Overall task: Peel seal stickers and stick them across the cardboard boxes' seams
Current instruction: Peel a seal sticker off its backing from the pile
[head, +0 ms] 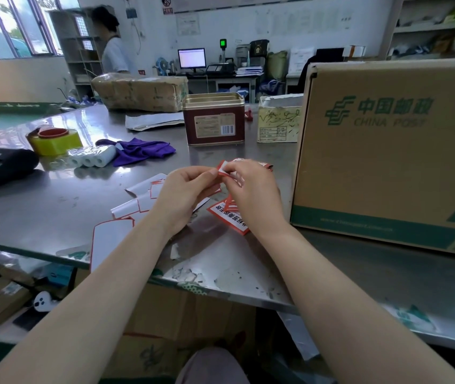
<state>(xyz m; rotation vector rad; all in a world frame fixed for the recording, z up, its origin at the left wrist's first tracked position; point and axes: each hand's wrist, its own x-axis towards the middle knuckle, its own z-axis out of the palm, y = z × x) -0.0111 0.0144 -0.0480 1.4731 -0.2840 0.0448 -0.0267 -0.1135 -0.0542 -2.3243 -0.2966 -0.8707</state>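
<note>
1. Head view: the left hand (pixel 184 194) and the right hand (pixel 251 189) are meeting above the steel table (pixel 54 212), both pinching a small red-and-white paper seal sticker (pixel 225 169) by its corner; the left thumb and forefinger are clamping one layer while the right fingers are curling round the other.
2. Just beneath the right hand, a red-bordered printed sticker sheet (pixel 227 217) is lying flat, and under the left hand spent white backing papers (pixel 137 200) are curling.
3. Well to the right of the right hand, the large brown cardboard box with green postal print (pixel 387 151) is standing on the table (its top seam is out of sight here).
4. The peeling step seems to be in hand; next, the freed sticker likely needs carrying rightward to the box and pressing flat across a seam.
</note>
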